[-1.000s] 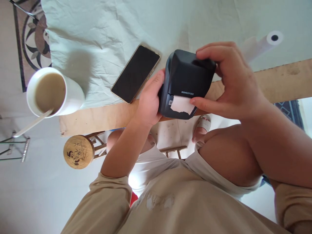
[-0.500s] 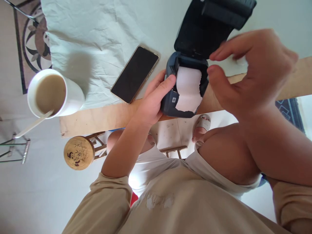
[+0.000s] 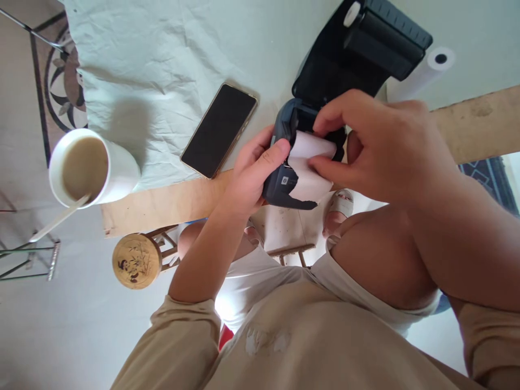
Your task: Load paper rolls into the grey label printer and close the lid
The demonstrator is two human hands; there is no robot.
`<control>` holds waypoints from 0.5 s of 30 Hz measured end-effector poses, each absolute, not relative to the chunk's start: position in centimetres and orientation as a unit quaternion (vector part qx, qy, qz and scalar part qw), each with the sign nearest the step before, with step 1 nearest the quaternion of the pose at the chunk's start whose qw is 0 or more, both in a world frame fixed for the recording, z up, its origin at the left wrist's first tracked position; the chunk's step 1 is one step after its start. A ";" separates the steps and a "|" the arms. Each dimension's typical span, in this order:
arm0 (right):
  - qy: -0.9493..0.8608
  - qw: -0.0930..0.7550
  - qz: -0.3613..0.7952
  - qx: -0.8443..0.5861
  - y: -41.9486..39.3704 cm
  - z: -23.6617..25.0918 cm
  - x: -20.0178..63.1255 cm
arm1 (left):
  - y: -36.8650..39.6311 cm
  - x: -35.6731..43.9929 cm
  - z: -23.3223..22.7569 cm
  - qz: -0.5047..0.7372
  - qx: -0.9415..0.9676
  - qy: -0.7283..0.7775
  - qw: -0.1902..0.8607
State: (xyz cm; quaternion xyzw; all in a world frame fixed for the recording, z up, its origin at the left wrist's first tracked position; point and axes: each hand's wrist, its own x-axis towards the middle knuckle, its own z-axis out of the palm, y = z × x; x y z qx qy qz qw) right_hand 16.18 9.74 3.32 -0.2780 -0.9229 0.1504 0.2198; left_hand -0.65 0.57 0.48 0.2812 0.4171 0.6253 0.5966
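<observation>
My left hand (image 3: 258,170) is wrapped round the side of a small dark portable receipt printer (image 3: 278,187), thumb along its edge. The printer is tilted toward me above the table's front edge, its lid (image 3: 325,73) swung up and back. Inside the bay lies a white paper roll (image 3: 312,145), and its ragged loose end drapes over the front lip. My right hand (image 3: 382,146) reaches in from the right. Its thumb and forefinger close on the paper roll, the thumb against the paper and the forefinger at the far side. The other right fingers are partly hidden.
A phone (image 3: 219,130) lies on the pale cloth (image 3: 170,54) left of the printer. Another white paper roll (image 3: 424,78) lies to the right, behind my right hand. A white cup (image 3: 124,168) of brownish drink with a spoon stands at the left corner. A round stool (image 3: 137,261) is below.
My right hand has moved left and down from beside the printer into its bay, onto the paper roll. The second roll has come into view. My left hand keeps its hold.
</observation>
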 end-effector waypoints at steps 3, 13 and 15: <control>-0.895 0.267 0.273 -0.229 9.9 4.2 16.9 | 0.8 -0.7 0.3 0.651 0.261 0.411 0.583; -0.698 0.371 0.512 -0.335 14.2 -0.6 17.4 | 1.3 -0.5 0.0 0.677 0.216 0.434 0.554; -0.772 0.352 0.409 -0.335 13.9 -0.7 17.9 | 1.3 -0.5 0.0 0.674 0.216 0.436 0.556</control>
